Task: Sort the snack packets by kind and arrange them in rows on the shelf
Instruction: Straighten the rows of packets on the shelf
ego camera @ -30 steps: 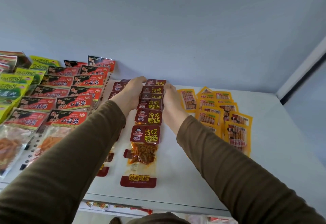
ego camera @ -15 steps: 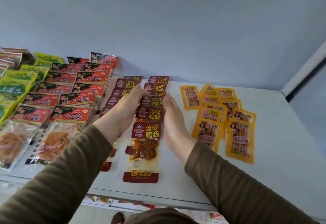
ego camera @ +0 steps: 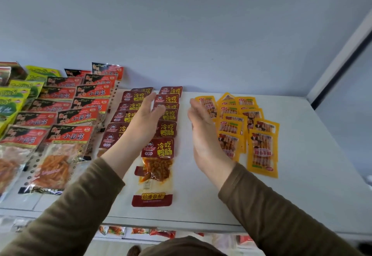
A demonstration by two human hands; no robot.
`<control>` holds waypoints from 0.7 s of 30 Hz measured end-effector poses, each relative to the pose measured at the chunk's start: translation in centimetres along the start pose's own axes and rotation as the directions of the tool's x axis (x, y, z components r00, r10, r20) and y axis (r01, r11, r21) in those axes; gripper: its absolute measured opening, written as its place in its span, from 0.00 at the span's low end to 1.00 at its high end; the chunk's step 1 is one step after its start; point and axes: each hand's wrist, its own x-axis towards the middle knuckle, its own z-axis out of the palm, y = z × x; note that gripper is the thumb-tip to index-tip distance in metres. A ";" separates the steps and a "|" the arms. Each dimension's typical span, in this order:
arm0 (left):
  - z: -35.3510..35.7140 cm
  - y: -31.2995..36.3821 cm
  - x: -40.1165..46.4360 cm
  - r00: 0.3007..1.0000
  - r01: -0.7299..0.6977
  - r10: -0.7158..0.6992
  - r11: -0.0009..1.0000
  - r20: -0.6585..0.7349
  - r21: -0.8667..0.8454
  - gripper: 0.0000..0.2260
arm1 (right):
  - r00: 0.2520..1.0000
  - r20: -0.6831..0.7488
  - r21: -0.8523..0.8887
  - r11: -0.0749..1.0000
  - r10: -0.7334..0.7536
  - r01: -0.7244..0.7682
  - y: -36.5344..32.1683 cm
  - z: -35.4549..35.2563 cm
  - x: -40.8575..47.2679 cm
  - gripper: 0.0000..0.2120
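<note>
Overlapping row of dark-red plastic snack packets [ego camera: 164, 133] lies mid-way across the white shelf [ego camera: 302, 185]. Left hand [ego camera: 144, 120], fingers straight, holds nothing, covers the row's left edge. Right hand [ego camera: 203, 133], fingers straight, empty, stands right of the row, beside yellow packets [ego camera: 261, 149].

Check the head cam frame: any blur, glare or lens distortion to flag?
Head view: soft, even light, faint shadows; the right hand and yellow packets are slightly smeared; the front dark red packet is crisp; mild glare on the red-black packets; wide-angle bending along the shelf edge.
</note>
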 end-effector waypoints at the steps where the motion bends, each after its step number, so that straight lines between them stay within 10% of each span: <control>1: 0.7 0.4 -0.3 0.994 -0.112 0.110 0.991 0.026 0.071 0.24 | 0.998 -0.031 -0.038 0.998 -0.052 0.051 -0.3 -1.2 0.6 0.18; 9: 11.6 1.6 1.5 0.858 -0.500 0.281 0.645 0.429 0.577 0.27 | 0.948 -0.212 -0.370 0.917 -0.238 0.147 -2.0 -11.0 5.4 0.16; 21: 13.1 0.2 3.2 0.867 -0.485 0.185 0.528 0.463 0.697 0.30 | 0.962 -0.032 -0.863 0.493 -0.271 0.110 0.2 -14.3 7.5 0.18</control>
